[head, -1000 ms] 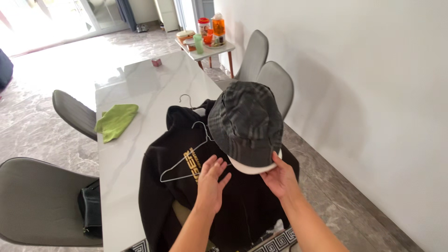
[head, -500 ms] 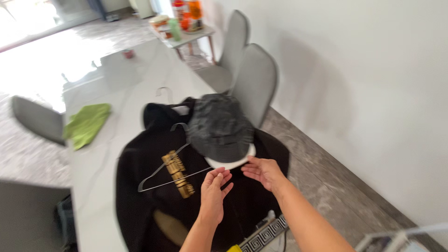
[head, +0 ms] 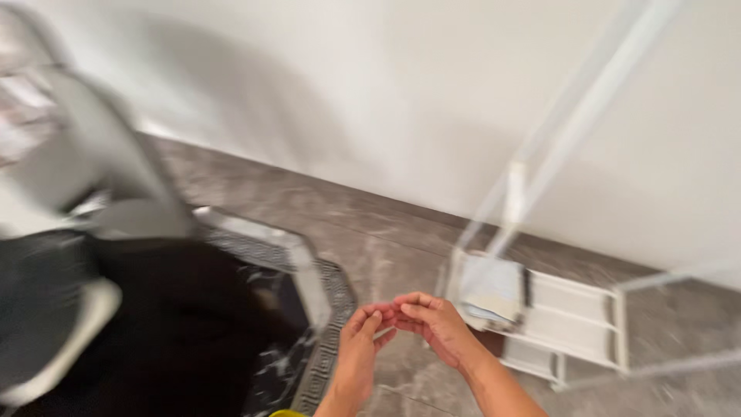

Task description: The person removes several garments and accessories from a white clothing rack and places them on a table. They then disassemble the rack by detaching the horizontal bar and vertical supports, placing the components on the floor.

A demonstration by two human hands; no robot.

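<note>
Beside white rack [head: 571,324] — empty hands [head: 401,324] meet.

The frame is bright and evenly lit by soft daylight, with no hard glare anywhere. Heavy motion blur smears nearly everything: the grey chair [head: 100,154] at the upper left streaks into pale bands, the dark garment [head: 170,324] at the desk's near right corner is a shapeless black mass, and the white rack [head: 571,324] on the floor trails ghostly double lines up across the wall [head: 432,93]. A broad, soft shadow spreads over the wall behind the chair. The left hand [head: 361,351] and right hand [head: 432,328] are the sharpest parts, though their fingertips remain slightly soft. Straight edges bow toward the picture's corners.
</note>
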